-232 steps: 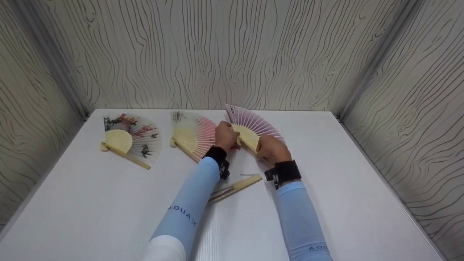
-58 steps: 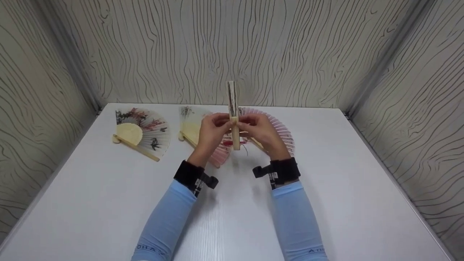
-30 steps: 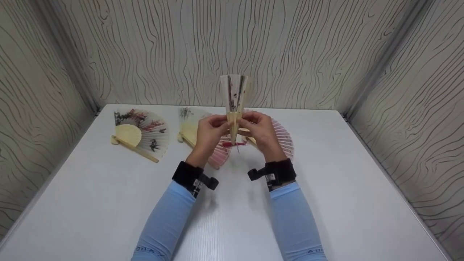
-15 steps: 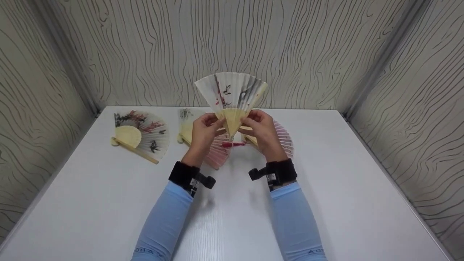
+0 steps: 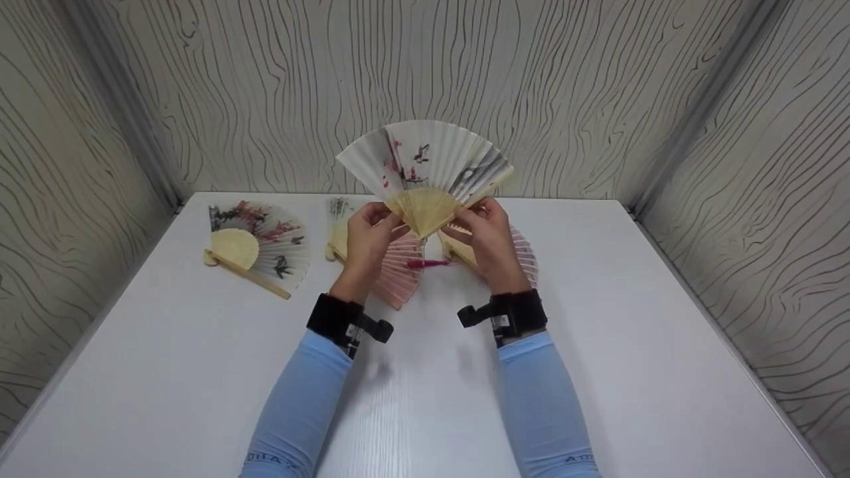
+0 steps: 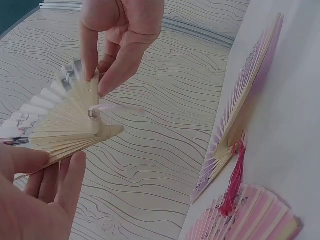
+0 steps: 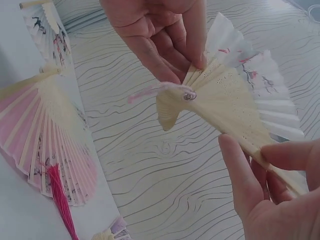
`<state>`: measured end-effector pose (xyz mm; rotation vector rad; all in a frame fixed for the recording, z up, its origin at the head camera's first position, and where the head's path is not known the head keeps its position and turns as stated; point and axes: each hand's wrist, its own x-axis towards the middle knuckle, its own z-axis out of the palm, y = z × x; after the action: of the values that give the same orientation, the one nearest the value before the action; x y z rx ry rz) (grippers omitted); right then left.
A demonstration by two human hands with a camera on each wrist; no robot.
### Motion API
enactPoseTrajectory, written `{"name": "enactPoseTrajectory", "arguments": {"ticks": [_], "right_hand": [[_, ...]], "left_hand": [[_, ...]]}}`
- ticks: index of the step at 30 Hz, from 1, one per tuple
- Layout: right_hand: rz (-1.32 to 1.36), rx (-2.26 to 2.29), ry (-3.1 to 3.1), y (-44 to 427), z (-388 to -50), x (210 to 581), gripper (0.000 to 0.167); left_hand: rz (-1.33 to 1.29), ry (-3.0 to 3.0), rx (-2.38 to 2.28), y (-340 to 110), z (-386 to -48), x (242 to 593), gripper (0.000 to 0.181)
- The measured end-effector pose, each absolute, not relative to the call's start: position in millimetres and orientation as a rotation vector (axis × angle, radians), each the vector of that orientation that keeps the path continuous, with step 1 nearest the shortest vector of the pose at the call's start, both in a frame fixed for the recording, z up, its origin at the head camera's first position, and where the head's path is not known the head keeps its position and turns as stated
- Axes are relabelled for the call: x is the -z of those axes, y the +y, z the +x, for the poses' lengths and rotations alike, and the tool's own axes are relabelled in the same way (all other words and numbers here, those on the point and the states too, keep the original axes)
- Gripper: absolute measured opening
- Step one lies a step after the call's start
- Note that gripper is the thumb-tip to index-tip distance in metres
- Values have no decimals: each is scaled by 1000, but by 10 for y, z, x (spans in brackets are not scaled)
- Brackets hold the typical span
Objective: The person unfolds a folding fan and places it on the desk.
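A white folding fan (image 5: 431,156) with bird and blossom prints is raised upright above the back of the table, spread into a wide arc. My left hand (image 5: 367,242) pinches its left outer rib between thumb and fingers. On the opposite outer rib, my right hand (image 5: 490,242) has the same kind of pinch. Both wrist views show the pale wooden ribs fanned out, with a light pink cord (image 7: 160,90) at the pivot. Behind the hands lie a pink fan (image 5: 398,269) and a purple fan (image 5: 524,255), each partly hidden.
Another spread fan (image 5: 262,245), with red blossoms and dark birds, lies at the table's left. A red tassel (image 5: 428,263) rests between the pink and purple fans. The white table (image 5: 631,345) meets a wood-patterned wall (image 5: 564,99) at the back.
Earlier, both hands were at the purple fan while a folded fan lay in front. That fan was then lifted upright, still folded, and has spread progressively as the hands moved apart.
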<state>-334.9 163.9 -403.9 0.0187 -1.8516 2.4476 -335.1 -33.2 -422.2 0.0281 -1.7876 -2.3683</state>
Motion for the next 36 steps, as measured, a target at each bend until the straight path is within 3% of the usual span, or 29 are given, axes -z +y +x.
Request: {"name": "enactPoseTrajectory", "arguments": {"ticks": [5, 10, 13, 18, 25, 36], "right_hand": [[-30, -2566, -1694, 1629, -3385, 4039, 45], [-113, -2699, -1521, 1636, -3412, 4035, 38], [-144, -2746, -1421, 1634, -3415, 4025, 30], [-159, -2782, -1202, 1549, -3413, 4018, 22], [-163, -2777, -1086, 1342, -3371, 4033, 37], [-260, -2721, -1063, 1371, -3386, 4038, 43]], "left_hand": [[85, -1633, 2448, -335, -3371, 4211, 2], [140, -1488, 2542, -349, -3377, 4202, 11], [135, -1416, 2578, -340, -3376, 4209, 5], [122, -1246, 2631, -264, -3365, 4229, 20], [227, -991, 2631, -151, -3341, 4224, 14], [39, -1148, 2578, -75, -3320, 4244, 42]]}}
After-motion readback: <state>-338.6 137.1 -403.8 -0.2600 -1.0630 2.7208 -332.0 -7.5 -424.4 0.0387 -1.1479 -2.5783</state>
